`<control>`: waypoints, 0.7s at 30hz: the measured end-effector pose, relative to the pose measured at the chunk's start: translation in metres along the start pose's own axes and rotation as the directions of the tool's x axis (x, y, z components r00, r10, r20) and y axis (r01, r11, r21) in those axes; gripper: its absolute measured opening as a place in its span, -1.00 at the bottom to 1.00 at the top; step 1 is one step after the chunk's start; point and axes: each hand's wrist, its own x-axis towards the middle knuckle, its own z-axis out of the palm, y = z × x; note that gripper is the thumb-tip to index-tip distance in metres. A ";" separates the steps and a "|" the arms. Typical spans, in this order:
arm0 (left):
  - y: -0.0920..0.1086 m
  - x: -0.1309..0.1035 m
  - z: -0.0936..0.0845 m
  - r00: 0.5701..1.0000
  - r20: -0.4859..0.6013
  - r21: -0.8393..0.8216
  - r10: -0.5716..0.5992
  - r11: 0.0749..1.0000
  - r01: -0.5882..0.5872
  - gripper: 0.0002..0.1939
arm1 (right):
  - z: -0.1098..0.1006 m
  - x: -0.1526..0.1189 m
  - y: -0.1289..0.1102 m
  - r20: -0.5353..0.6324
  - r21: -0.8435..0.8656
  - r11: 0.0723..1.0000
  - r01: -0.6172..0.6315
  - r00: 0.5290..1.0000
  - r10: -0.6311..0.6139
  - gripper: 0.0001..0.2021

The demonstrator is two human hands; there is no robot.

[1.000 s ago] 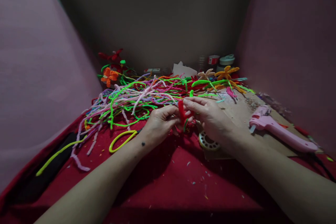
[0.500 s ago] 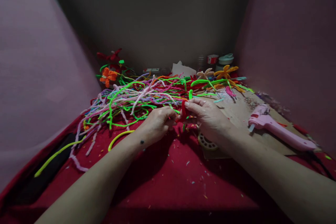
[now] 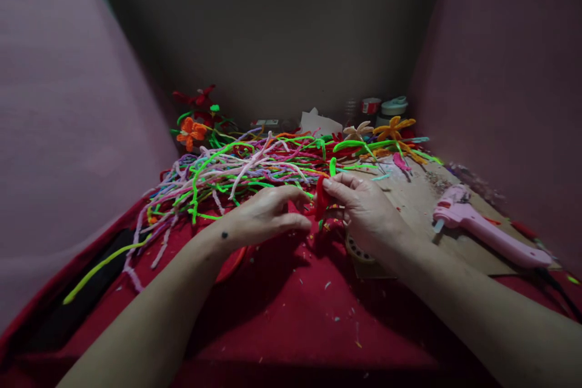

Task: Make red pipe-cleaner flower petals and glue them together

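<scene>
My right hand (image 3: 364,206) pinches a bent red pipe cleaner (image 3: 321,197) between thumb and fingers, in front of the heap. Just left of it, my left hand (image 3: 277,212) has thumb and fingers parted around a gap, with nothing visible between them. A green pipe cleaner end (image 3: 333,166) stands up behind the right fingertips. Past both hands spreads a tangled heap of pipe cleaners (image 3: 254,160) in pink, lilac, green and other colours. Under my left wrist shows part of a red ring-like thing (image 3: 234,264).
A pink glue gun (image 3: 486,227) lies on a cardboard sheet (image 3: 422,212) at right. Beneath my right hand is a roll with a holed core (image 3: 358,250). Pipe cleaner flowers stand behind, one orange (image 3: 191,132), another yellow-orange (image 3: 393,128). Scraps dot the red cloth (image 3: 313,315).
My left hand has let go of the red pipe cleaner and drawn slightly left, its fingers opening. My right hand keeps its pinch. A red curve now shows under the left wrist.
</scene>
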 end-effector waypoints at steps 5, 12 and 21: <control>0.012 0.000 0.010 0.986 -0.127 -0.459 -0.109 0.888 0.039 -0.80 | 0.007 -0.008 0.000 0.056 -0.086 0.996 0.016 0.998 -0.011 -0.81; 0.001 0.002 0.017 0.968 -0.216 -0.642 -0.132 0.766 -0.039 -0.84 | 0.005 -0.007 -0.002 0.178 -0.202 0.976 0.085 0.983 -0.048 -0.76; 0.005 0.000 0.012 0.982 -0.170 -0.612 -0.079 0.790 -0.042 -0.84 | 0.004 -0.011 -0.007 0.259 -0.465 0.875 0.134 0.966 -0.010 -0.76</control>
